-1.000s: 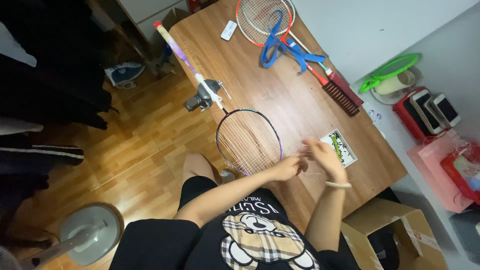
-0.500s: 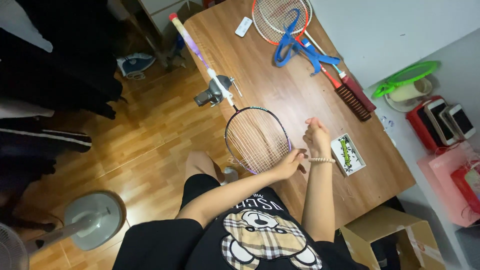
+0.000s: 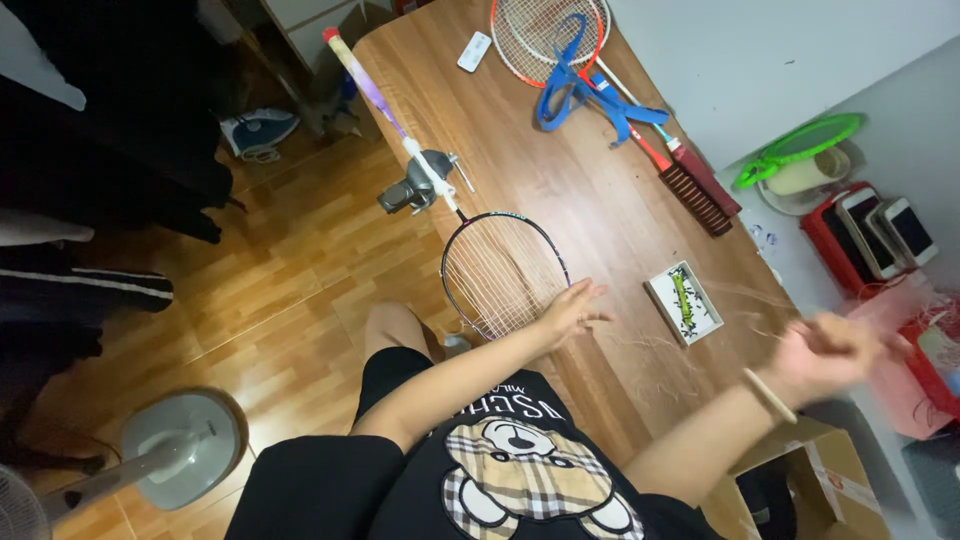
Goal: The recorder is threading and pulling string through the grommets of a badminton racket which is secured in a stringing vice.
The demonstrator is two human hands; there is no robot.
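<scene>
Head view shows stringing underway: left hand (image 3: 572, 308) rests open-fingered on the clamped racket (image 3: 503, 272), right hand (image 3: 835, 350), blurred, pulls string rightward, grip unclear, tensioning seemingly next.

We wear a black short-sleeved T-shirt (image 3: 500, 480) with a bear figure printed on the chest, its body filled with a tan, black and white check pattern. White lettering curves above the bear. Black shorts (image 3: 330, 480) below. Forearms bare. A pale, cream-coloured bangle (image 3: 768, 395) circles our right wrist. Left hand (image 3: 572, 310) bare, no rings seen; right hand (image 3: 830, 350) blurred.
</scene>
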